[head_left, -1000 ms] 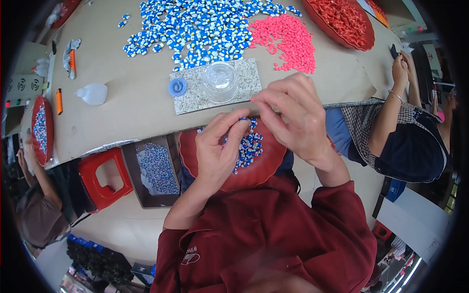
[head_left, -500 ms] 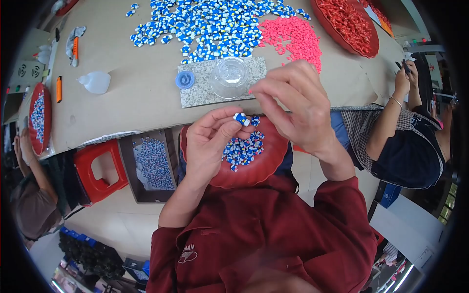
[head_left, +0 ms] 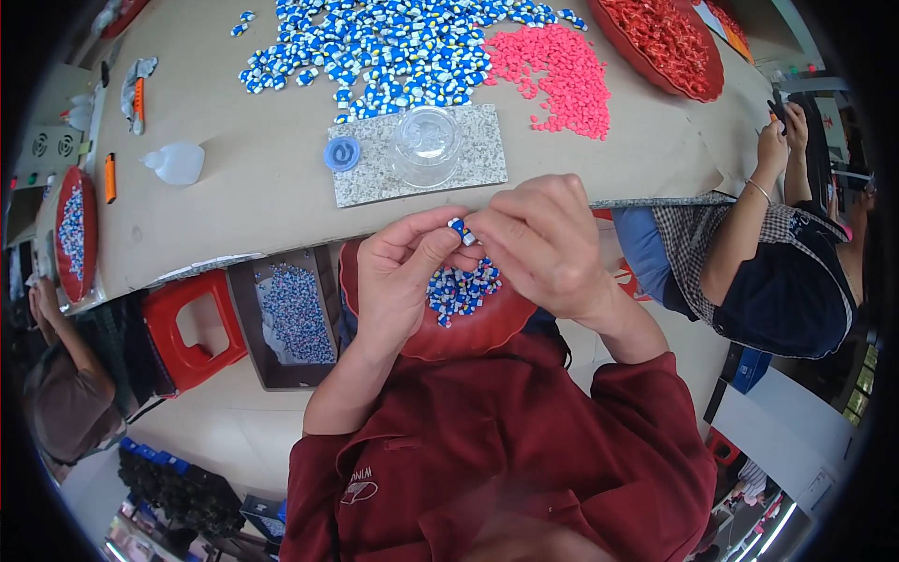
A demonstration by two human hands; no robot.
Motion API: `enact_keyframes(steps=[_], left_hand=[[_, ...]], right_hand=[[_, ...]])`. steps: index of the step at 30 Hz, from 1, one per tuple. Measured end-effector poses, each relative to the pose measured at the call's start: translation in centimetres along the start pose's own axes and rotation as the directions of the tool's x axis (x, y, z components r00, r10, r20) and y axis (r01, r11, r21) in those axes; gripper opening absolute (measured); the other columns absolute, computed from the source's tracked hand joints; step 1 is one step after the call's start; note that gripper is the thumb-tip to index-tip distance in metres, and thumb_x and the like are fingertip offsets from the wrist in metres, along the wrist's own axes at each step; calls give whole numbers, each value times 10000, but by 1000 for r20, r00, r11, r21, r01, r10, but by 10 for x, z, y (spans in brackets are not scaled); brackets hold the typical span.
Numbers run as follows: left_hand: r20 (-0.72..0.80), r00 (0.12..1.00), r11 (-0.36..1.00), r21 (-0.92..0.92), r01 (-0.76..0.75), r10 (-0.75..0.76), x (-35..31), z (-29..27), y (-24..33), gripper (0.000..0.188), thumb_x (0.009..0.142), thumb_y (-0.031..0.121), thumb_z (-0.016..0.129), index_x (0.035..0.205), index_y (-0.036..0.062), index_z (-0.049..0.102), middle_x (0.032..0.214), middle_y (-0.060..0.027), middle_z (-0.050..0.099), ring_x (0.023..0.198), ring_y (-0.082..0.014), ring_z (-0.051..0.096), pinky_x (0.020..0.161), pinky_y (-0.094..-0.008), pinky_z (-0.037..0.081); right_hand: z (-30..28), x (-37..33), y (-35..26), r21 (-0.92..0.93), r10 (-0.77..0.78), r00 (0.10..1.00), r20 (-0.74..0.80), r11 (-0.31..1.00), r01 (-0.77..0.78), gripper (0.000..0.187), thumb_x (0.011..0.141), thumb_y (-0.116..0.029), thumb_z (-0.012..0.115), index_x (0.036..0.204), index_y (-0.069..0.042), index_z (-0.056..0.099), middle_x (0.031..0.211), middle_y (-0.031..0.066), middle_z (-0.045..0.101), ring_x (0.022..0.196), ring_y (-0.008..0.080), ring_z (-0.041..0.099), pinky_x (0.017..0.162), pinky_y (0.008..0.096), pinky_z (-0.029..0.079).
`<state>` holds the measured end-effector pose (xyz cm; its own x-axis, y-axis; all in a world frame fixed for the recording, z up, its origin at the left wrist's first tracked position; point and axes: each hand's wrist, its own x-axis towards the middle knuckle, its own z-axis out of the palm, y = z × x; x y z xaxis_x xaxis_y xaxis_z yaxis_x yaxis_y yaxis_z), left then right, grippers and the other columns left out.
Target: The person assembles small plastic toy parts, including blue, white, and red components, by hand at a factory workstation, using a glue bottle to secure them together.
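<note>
My left hand [head_left: 391, 272] pinches a small blue-and-white figurine [head_left: 459, 228] between thumb and fingers, just off the table's front edge. The closed fingertips of my right hand [head_left: 548, 248] meet the figurine's right side; whatever is between them is hidden. Below both hands, a red scalloped bowl [head_left: 468, 345] rests at my lap, with several blue-and-white figurines [head_left: 457, 298] in it. On the table ahead lie a large heap of blue-and-white pieces [head_left: 393, 56] and a heap of small pink pieces [head_left: 579, 98].
A speckled stone slab [head_left: 370, 190] carries a clear round container [head_left: 426, 155] and a small blue dish [head_left: 343, 154]. Leftward are a white squeeze bottle [head_left: 178, 163] and an orange lighter [head_left: 110, 178]. A grey bin [head_left: 272, 375] and red stool [head_left: 206, 367] stand below. Co-workers sit at both sides.
My right hand has come down and left with a small pink piece, bringing its fingertips to the figurine. My left hand has stayed nearly in place, still holding it.
</note>
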<state>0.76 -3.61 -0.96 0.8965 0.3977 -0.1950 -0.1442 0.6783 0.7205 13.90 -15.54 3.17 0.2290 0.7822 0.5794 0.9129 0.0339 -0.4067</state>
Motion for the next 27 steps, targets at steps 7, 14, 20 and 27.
enact_keyframes(steps=[7,14,20,27], left_hand=[[-51,997,989,142,-48,56,0,-4,-5,215,906,-3,610,1114,-46,648,921,-137,701,793,-166,689,725,-259,571],[-40,999,615,788,31,0,-11,-24,-14,200,844,6,684,1043,-14,694,947,-98,700,788,-137,668,721,-238,538],[59,997,483,875,-25,-55,-15,-16,15,225,794,75,741,1008,7,716,918,-105,690,784,-139,648,705,-261,517],[-169,926,415,910,16,336,26,-25,87,180,858,123,679,996,14,717,864,-81,712,752,-110,619,671,-256,478]], right_hand=[[10,-17,-7,-31,33,999,-12,999,-33,328,643,-48,687,964,4,643,892,62,599,801,226,568,693,356,436],[-14,-14,33,79,247,961,127,963,-258,202,747,1,689,948,-17,683,880,95,640,796,271,591,720,363,478],[-13,1,71,-193,383,922,-59,902,-387,83,754,-45,691,833,-25,682,799,117,621,813,296,587,723,393,476],[-9,6,77,-271,403,914,40,885,-378,59,774,-39,679,823,-13,658,791,117,610,810,295,581,729,396,468]])
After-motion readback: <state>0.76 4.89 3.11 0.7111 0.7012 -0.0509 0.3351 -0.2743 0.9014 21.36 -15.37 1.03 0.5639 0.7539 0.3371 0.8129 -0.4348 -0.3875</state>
